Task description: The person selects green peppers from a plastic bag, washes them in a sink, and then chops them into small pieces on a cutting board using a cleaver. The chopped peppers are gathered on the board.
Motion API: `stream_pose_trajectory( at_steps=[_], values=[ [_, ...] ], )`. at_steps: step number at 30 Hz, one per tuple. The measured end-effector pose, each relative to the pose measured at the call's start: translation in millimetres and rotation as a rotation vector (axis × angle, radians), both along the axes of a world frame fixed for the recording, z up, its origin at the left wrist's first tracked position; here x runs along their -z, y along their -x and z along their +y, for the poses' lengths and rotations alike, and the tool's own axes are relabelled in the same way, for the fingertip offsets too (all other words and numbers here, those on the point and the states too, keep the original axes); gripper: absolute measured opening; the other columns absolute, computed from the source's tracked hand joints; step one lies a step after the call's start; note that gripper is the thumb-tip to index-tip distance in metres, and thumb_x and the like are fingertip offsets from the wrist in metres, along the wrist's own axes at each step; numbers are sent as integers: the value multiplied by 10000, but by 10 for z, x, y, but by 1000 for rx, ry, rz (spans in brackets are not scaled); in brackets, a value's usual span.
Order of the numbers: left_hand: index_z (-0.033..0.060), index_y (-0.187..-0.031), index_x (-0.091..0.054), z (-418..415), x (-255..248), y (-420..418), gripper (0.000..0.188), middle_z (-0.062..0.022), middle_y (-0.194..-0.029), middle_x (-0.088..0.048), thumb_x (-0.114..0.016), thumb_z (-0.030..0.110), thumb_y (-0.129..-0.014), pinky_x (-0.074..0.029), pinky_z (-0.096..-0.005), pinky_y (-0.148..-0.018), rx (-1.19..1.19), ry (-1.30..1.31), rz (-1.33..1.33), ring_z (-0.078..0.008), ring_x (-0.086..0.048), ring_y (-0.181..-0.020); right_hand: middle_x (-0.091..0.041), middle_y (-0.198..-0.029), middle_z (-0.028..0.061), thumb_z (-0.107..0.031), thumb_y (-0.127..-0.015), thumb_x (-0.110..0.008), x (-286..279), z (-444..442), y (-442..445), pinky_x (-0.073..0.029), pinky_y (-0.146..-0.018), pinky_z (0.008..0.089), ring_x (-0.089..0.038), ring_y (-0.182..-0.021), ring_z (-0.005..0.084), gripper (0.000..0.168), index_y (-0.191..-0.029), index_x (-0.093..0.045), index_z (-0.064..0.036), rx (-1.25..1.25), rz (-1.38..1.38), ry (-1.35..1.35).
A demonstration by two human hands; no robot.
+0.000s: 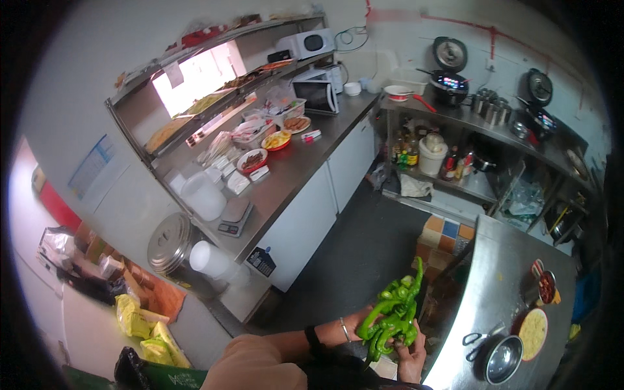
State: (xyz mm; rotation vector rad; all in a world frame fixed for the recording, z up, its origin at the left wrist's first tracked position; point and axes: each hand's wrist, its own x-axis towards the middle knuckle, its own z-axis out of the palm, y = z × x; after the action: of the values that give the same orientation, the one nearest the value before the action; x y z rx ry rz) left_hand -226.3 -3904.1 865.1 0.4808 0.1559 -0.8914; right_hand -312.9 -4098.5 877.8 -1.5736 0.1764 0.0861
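Note:
A bunch of long green peppers [390,319] is held up in front of me between both hands. My left hand [361,325], with a silver bracelet [345,329] and a black band [316,341] further up the arm, supports the bunch from its left side and is partly hidden by it. From the lower right, my right hand [412,355] grips the peppers, thumb against the bottom ones. One long pepper sticks up above the rest. The bunch hangs over the floor, just left of the steel table [492,273].
Scissors [480,339], a metal bowl [503,360] and a yellow round board or plate [533,334] lie on the steel table. A counter [278,190] along the wall bears a kitchen scale [236,217], bowls of food and a microwave [316,95]. Dark flooring [360,239] runs between.

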Motion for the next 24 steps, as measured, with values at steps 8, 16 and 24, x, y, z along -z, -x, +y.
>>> stream_pose_trajectory(
  at_steps=[8, 16, 24],
  values=[
    [36, -1416, -463, 429, -208, -617, 563, -161, -1311, -591, -695, 44, -903, -637, -443, -823, -61, -116, -285, -309, -661, -1087, -516, -1240, 135, -100, -924, -672, 133, 317, -832, -454, -1004, 356, -518, -1155, 247, 618, -1487, -437, 5, -189, -26, -27],
    [20, -1369, -484, -54, -211, -1274, 569, -188, -1262, -598, -692, -16, -840, -646, -443, -779, -73, -335, -331, -325, -660, -1075, -541, -1126, 88, 54, -887, -609, 190, -178, -1493, -461, -904, 290, -524, -1039, 189, 621, -1481, -482, -75, -177, -67, -69],
    [34, -1332, -483, -675, -242, -2899, 587, -261, -1163, -625, -705, 93, -791, -631, -444, -687, 2, -284, -314, -375, -696, -848, -505, -1097, 59, 93, -926, -517, 236, -667, -2976, -503, -842, 266, -557, -927, 142, 514, -1423, -537, -39, -58, -90, -266]
  ],
)
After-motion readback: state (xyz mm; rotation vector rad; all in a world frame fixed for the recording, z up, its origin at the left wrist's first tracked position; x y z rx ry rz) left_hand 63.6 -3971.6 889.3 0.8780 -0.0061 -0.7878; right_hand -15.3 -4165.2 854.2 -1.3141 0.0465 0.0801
